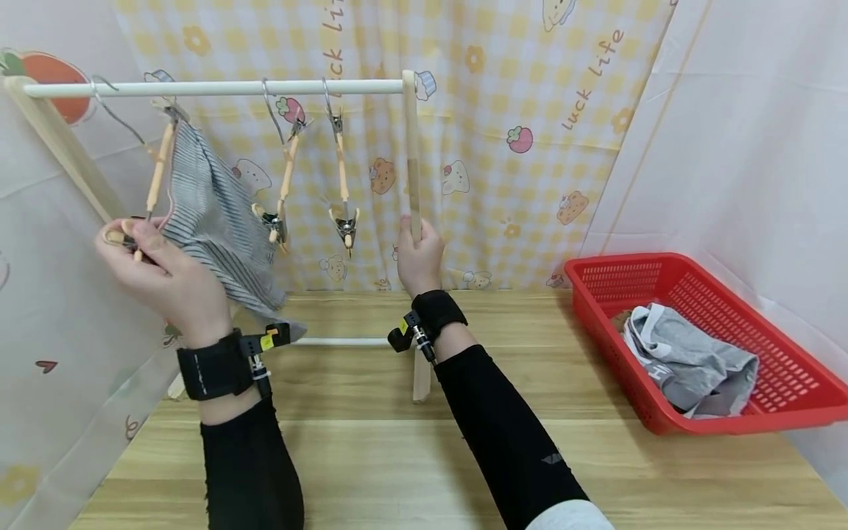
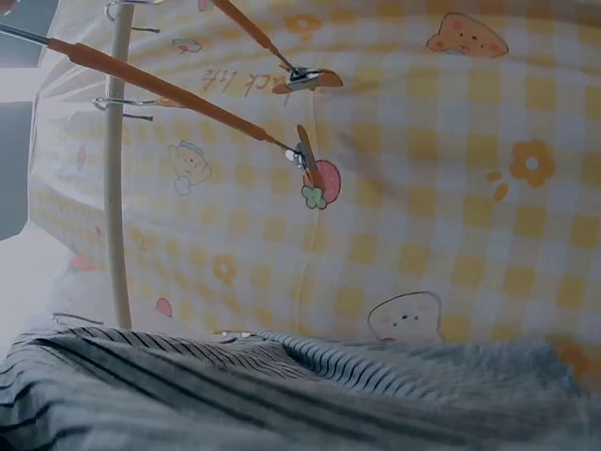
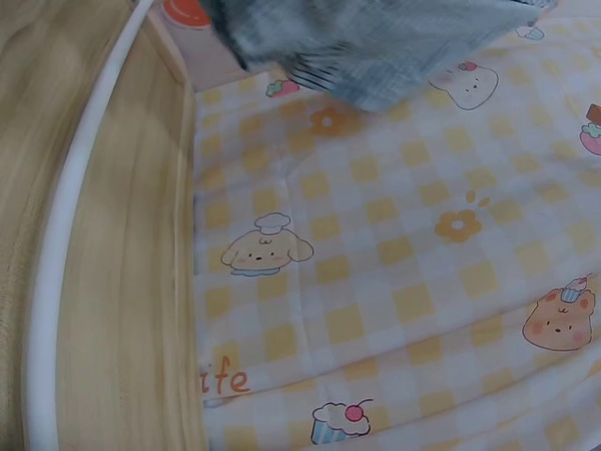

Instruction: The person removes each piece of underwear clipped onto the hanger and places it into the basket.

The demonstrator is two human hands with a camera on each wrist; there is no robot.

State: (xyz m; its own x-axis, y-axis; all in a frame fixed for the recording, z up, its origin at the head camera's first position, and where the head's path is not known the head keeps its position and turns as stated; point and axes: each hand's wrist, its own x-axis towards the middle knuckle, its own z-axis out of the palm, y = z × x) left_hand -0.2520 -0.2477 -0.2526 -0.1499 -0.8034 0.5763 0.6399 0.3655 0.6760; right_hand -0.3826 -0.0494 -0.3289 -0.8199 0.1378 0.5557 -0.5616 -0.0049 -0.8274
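Observation:
My left hand (image 1: pixel 174 276) pinches the clip (image 1: pixel 119 238) at the near end of a wooden clip hanger (image 1: pixel 159 169), which hooks over the white rail (image 1: pixel 199 89) of a drying rack. From this hanger's far clip hangs a grey striped garment (image 1: pixel 212 213), its lower corner draping past my left wrist. The garment fills the bottom of the left wrist view as striped cloth (image 2: pixel 188 385). My right hand (image 1: pixel 422 259) grips the rack's right wooden upright (image 1: pixel 412 147). Neither hand itself shows clearly in the wrist views.
Two more clip hangers (image 1: pixel 286 173) (image 1: pixel 341 165) hang on the rail, right of the garment. A red basket (image 1: pixel 616 353) at the right holds crumpled grey clothing (image 1: pixel 695 361). Low across the rack runs a white bar (image 1: pixel 344 341). A yellow checked curtain (image 1: pixel 490 177) hangs behind.

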